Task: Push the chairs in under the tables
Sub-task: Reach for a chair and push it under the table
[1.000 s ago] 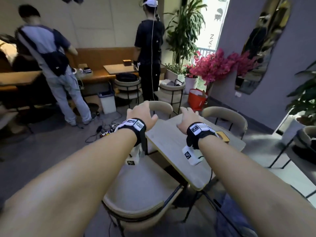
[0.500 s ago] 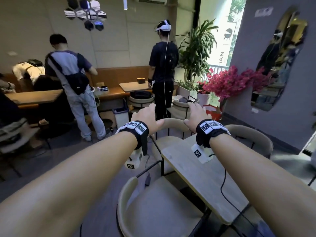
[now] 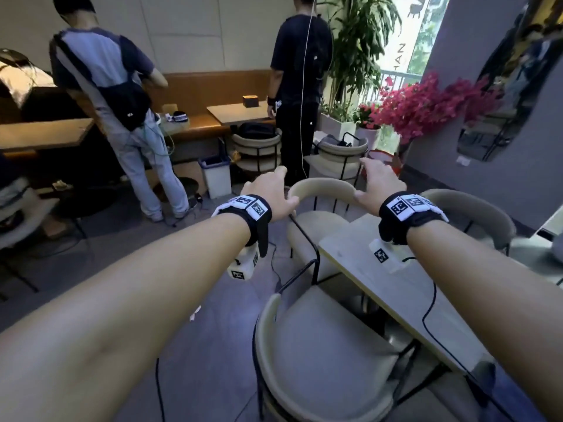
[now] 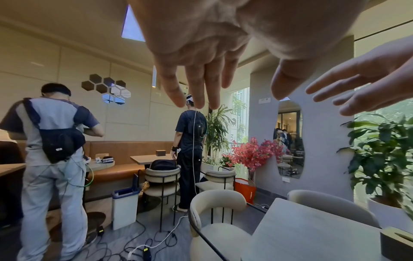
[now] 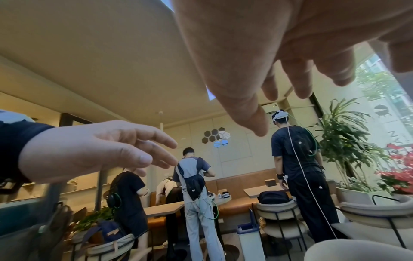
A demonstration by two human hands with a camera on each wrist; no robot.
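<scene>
A cream chair with a curved backrest (image 3: 321,185) (image 4: 218,199) stands at the far end of a light wooden table (image 3: 396,287) (image 4: 301,229), its seat partly out from under it. My left hand (image 3: 269,190) (image 4: 196,79) hovers at the backrest's left end with fingers straight and spread. At the right end my right hand (image 3: 376,181) (image 5: 268,70) is held the same way. Both wrist views show empty palms, with the backrest below them. A second cream chair (image 3: 320,354) sits close to me beside the table, and a third (image 3: 475,208) on the table's far side.
Two people (image 3: 122,117) (image 3: 298,86) stand with their backs to me a little beyond the chair. A white bin (image 3: 216,175), floor cables (image 4: 143,247), more chairs (image 3: 257,150) and potted plants with pink flowers (image 3: 426,108) fill the back.
I have stepped forward along the table. Both hands moved from above the tabletop out to the far chair's backrest, staying open.
</scene>
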